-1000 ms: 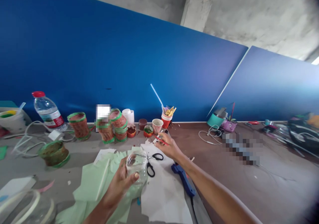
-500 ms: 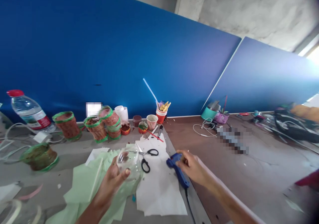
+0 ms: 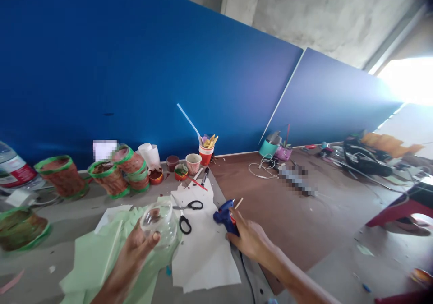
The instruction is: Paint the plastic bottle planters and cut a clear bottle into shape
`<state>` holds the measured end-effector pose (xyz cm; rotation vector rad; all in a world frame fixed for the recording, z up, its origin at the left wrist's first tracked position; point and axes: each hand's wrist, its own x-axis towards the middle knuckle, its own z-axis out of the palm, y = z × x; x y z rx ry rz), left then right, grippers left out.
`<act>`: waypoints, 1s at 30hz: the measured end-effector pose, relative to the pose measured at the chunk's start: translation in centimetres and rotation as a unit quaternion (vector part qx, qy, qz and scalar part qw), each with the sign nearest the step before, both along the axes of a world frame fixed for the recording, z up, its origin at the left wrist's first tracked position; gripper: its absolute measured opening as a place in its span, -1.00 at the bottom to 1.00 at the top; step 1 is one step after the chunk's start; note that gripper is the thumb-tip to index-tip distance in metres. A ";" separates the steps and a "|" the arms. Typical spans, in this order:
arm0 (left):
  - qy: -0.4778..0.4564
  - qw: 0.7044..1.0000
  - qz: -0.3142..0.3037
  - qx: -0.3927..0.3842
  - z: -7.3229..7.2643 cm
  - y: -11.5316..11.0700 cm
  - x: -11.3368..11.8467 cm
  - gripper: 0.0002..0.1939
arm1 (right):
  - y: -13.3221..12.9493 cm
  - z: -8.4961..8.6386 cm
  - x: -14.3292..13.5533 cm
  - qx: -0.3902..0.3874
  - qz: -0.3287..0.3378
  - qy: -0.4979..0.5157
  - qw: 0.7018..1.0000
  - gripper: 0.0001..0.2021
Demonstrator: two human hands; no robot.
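Note:
My left hand (image 3: 137, 245) is closed around a clear plastic cup (image 3: 162, 223), its thumb on the near side, above crumpled pale green paper (image 3: 96, 254). My right hand (image 3: 248, 236) is wrapped round the handle of a blue glue gun (image 3: 223, 214). A pale glue stick (image 3: 239, 203) pokes out of the gun's back, and its cord trails toward the table's front edge. Between the hands, scissors (image 3: 186, 224) with black handles lie open on white paper (image 3: 203, 259), their blades partly behind the cup.
Several brown containers with green rims, one of them a tall pot (image 3: 62, 177), stand at the left. Behind the paper are a paper cup (image 3: 193, 163), a black marker (image 3: 205, 177) and a red-and-white cup (image 3: 206, 155) of utensils. A blue partition (image 3: 152, 69) borders the back.
My right hand has taken a grip on the glue gun and turned it, so the glue stick now shows. My left hand still holds the clear cup. The view has shifted right.

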<state>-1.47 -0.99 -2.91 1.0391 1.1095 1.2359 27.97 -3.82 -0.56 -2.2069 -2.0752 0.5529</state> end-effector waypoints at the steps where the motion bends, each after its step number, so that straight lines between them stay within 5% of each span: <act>1: -0.002 1.000 -0.005 -0.001 -0.2 0.1 -0.1 -0.25 | 0.1 0.1 0.1 0.004 0.001 -0.002 1.000 -0.36; 5: -0.003 0.999 -0.033 -0.001 -0.7 0.7 -0.7 -0.21 | 1.8 1.5 -0.1 0.088 -0.020 0.041 0.995 -0.45; 8: 0.003 1.000 -0.022 0.007 -0.8 0.9 -0.9 -0.21 | 4.4 2.3 -1.7 0.150 0.010 0.173 0.973 -0.45; 14: -0.011 0.999 -0.024 0.038 -0.9 1.0 -0.9 -0.23 | 10.7 2.0 -5.0 0.242 0.013 0.429 0.870 -0.74; 22: 0.003 0.998 -0.032 0.048 -0.5 0.6 -0.9 -0.25 | 13.7 3.0 -5.3 0.212 0.031 0.487 0.847 -0.68; 30: -0.015 1.000 0.006 0.025 -1.0 0.7 -0.3 -0.23 | 16.4 4.9 -5.7 0.253 -0.034 0.475 0.842 -0.66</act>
